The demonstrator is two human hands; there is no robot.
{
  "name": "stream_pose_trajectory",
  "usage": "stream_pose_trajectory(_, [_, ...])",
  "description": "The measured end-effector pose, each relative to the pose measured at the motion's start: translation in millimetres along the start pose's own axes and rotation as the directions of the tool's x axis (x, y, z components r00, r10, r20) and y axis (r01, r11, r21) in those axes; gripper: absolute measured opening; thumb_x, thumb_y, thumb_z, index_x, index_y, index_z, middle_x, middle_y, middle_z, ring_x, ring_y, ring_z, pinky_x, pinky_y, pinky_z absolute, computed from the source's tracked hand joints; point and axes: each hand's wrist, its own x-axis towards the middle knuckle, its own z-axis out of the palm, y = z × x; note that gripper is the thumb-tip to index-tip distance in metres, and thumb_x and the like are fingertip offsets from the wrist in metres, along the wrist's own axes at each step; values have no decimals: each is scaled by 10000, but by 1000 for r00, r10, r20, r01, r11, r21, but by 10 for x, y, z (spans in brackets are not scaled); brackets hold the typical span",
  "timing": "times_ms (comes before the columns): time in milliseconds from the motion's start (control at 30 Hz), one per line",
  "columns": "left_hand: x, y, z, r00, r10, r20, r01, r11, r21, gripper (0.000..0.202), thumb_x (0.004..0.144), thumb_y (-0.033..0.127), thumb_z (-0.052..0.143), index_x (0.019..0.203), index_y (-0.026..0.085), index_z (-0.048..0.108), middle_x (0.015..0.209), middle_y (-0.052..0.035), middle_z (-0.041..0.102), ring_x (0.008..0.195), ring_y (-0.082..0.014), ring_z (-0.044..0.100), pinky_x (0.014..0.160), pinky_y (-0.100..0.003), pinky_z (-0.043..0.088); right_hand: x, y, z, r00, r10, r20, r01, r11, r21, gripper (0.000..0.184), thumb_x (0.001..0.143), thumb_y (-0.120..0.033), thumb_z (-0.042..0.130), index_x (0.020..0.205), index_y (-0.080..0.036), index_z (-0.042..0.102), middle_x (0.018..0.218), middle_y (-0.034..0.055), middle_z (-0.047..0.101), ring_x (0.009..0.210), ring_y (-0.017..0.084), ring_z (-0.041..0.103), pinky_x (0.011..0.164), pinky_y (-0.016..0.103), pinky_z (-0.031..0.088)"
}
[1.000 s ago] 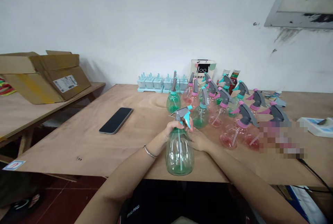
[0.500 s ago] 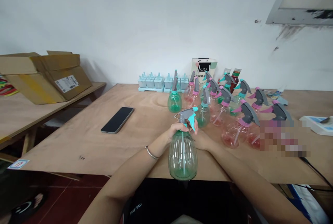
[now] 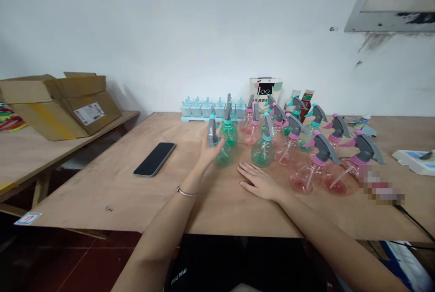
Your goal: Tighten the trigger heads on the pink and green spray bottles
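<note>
My left hand (image 3: 210, 152) reaches forward over the wooden table (image 3: 112, 188) and grips a clear green spray bottle (image 3: 222, 155) by its neck, just under the grey and teal trigger head (image 3: 212, 131). The bottle stands at the left edge of a cluster of several green and pink spray bottles (image 3: 292, 147). A silver bracelet (image 3: 186, 191) circles my left wrist. My right hand (image 3: 260, 180) lies flat on the table, fingers stretched out, holding nothing, just in front of another green spray bottle (image 3: 263, 149).
A black phone (image 3: 154, 159) lies on the table to the left. Pale blue ice-pop moulds (image 3: 204, 108) and a printed carton (image 3: 265, 89) stand by the wall. An open cardboard box (image 3: 64, 104) sits on a side table at left. A white tray (image 3: 413, 161) is at right.
The green spray bottle went from the table's near edge, held by both hands, forward to the cluster. My right hand let go and now rests flat on the table.
</note>
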Motion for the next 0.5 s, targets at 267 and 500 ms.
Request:
stream_pose_trajectory(267, [-21, -394, 233, 997, 64, -39, -62, 996, 66, 349, 733, 308, 702, 1051, 195, 615, 997, -49, 652, 964, -212, 626, 930, -360, 486, -119, 47, 8, 1000, 6, -23, -5, 999, 47, 611, 969, -501, 390, 1496, -191, 382, 1577, 94, 301, 1480, 257, 262, 1220, 511, 228])
stream_pose_trajectory(500, [-205, -423, 326, 999, 27, -37, -26, 1000, 10, 571, 711, 324, 749, 1214, 217, 503, 1250, -100, 583, 1214, -251, 546, 1064, -408, 398, -122, 54, 3, 998, 4, -55, 1, 996, 86, 577, 954, -480, 437, 1467, -216, 434, 1559, 89, 345, 1468, 260, 293, 1213, 523, 240])
